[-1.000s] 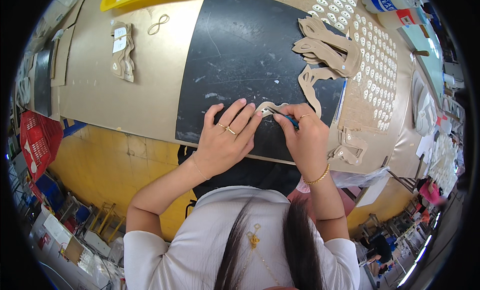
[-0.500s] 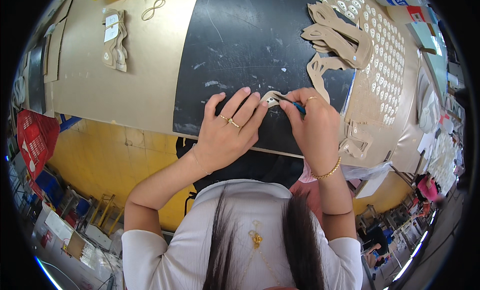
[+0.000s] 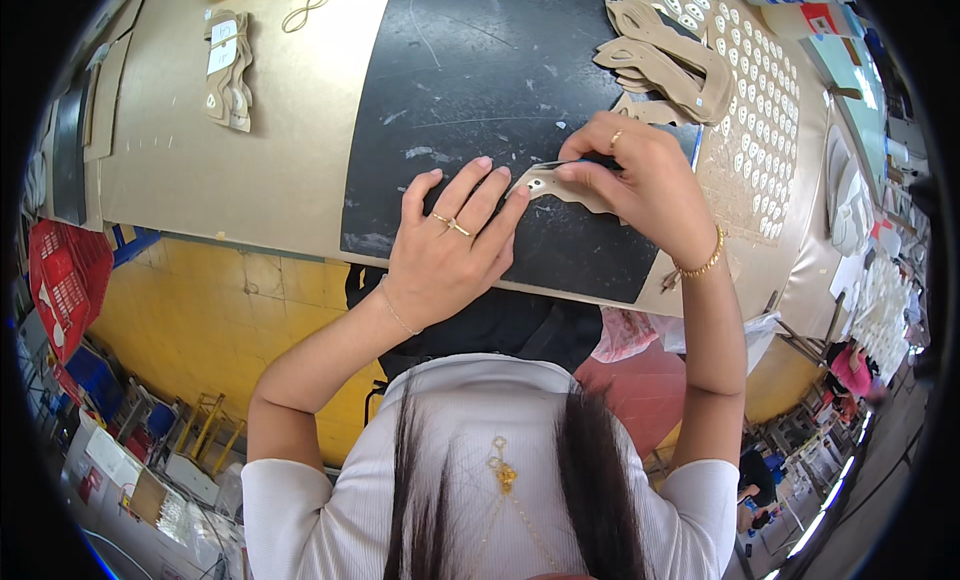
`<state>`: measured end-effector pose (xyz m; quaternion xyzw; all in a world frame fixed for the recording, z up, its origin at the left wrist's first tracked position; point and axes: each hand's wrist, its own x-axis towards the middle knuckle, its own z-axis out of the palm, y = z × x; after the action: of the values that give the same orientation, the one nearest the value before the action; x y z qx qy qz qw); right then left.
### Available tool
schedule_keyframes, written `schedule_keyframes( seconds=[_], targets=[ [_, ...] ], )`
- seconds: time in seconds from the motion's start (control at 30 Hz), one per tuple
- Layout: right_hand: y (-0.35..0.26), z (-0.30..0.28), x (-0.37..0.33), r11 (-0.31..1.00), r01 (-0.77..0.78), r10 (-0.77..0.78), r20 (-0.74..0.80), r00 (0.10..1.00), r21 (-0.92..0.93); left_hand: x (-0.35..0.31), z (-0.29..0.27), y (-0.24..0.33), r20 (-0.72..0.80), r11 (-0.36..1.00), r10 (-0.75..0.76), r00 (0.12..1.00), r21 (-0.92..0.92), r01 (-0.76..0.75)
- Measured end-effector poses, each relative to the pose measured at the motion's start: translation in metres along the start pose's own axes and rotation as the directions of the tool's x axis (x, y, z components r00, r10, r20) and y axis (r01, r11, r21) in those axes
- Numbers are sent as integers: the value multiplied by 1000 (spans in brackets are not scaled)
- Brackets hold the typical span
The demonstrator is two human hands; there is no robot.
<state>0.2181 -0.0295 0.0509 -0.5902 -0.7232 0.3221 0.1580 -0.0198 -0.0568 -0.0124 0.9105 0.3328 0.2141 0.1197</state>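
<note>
A tan cut piece (image 3: 572, 192) of leather-like sheet lies on the black mat (image 3: 440, 110) between my hands, its right part partly under my right hand. At its left end is a small white patch with dark holes. My left hand (image 3: 455, 225) rests on the mat with fingers spread, its index fingertip against that end. My right hand (image 3: 640, 175) is closed in a pinch just above the piece's upper edge. Between thumb and forefinger it holds a slender tool; only a little of it shows, and its kind is unclear.
Stacked tan pieces (image 3: 665, 60) lie at the mat's far right, by a sheet of small white oval patches (image 3: 750, 120). A banded bundle of tan pieces (image 3: 230, 70) and a rubber band (image 3: 305, 10) are at left. Bottles (image 3: 810, 20) stand at far right.
My right hand has moved up and slightly right, and the tool's blue handle is now mostly hidden. More of the tan piece shows. My left hand stays beside its end.
</note>
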Motion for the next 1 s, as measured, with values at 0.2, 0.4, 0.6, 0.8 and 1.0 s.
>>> schedule_keyframes(
  seconds=[0.2,0.4,0.6,0.8,1.0],
  targets=[
    [14,0,12,992,117,-111,118,987,-42,-3,3,0,-15,1000,-4,1000,11,4],
    [16,-7,23,988,155,-151,192,970,-7,-3,4,0,-19,1000,-12,1000,-6,12],
    [9,-6,24,965,215,-180,215,960,-154,-4,3,0,-4,1000,-7,1000,-8,7],
    [14,-10,33,973,221,-196,261,945,-70,-3,2,1,-4,1000,11,1000,10,-11],
    [16,-11,40,972,229,-200,310,929,-59,-3,2,2,-14,1000,-10,1000,-10,9]
  ],
)
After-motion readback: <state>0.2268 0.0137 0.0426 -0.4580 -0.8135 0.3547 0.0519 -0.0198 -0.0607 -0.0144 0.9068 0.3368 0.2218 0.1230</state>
